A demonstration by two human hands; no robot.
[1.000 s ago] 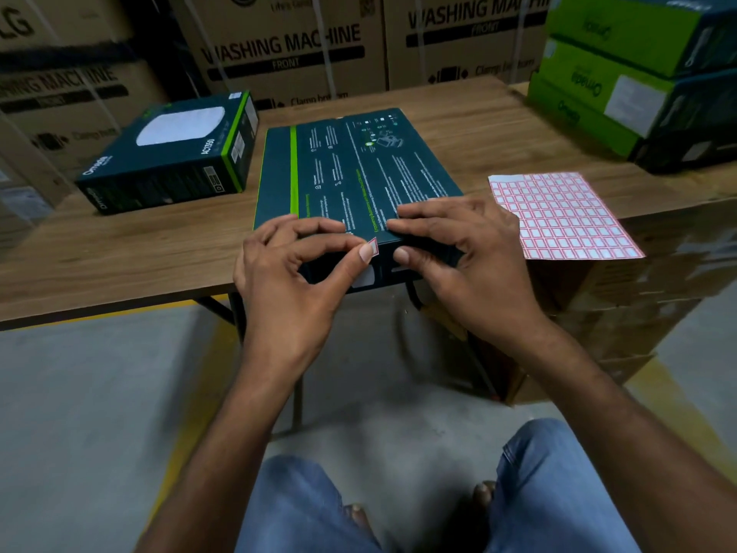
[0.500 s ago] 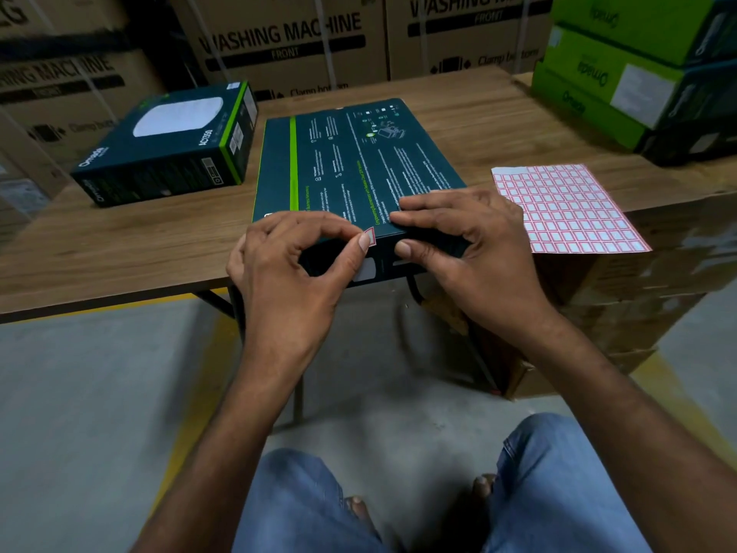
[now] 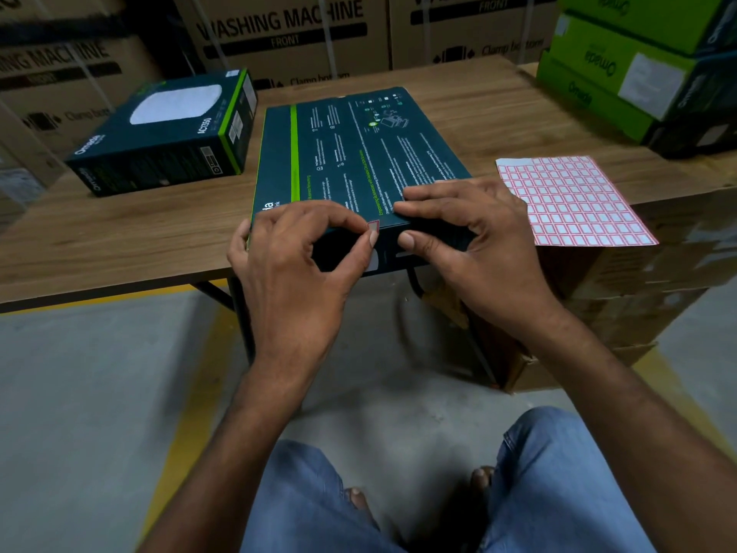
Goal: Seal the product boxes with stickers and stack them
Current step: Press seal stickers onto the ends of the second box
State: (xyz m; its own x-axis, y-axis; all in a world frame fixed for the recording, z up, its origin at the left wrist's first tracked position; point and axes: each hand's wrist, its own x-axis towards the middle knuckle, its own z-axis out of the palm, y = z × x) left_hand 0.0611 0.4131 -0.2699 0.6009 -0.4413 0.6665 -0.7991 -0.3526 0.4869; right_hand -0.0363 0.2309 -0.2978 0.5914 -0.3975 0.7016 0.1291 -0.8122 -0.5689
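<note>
"Head view: what did the fingers of the left hand (image 3: 295, 269) have?"

"A small red-edged sticker (image 3: 373, 225), pinched between the thumb tip and the forefinger (image 3: 351, 221). The other fingers were curled in behind. The sticker sat right at the near top edge of the dark box (image 3: 351, 153); whether it already touched the card I could not tell."

"And the right hand (image 3: 470, 241)?"

"Just to the right of that pinch, with a narrow gap between the two thumbs. Its fingers (image 3: 430, 197) lay nearly flat on the box top and its thumb pressed the front wall, so it gripped the near edge."

"Where did the box lie?"

"Flat under both sets of fingers on the wooden table (image 3: 119, 233), green stripe running away from the left fingers, its near end at the table's edge."

"What lay further out?"

"Just beyond the right knuckles, the sticker sheet (image 3: 574, 201), flat, a red grid. Well off past the left fingers, up and left, a second box (image 3: 167, 133) with a white shape on its top. Far past the right fingers, the green boxes (image 3: 638, 65), stacked. Behind everything, the brown cartons (image 3: 287, 33) marked WASHING MACHINE."
</note>
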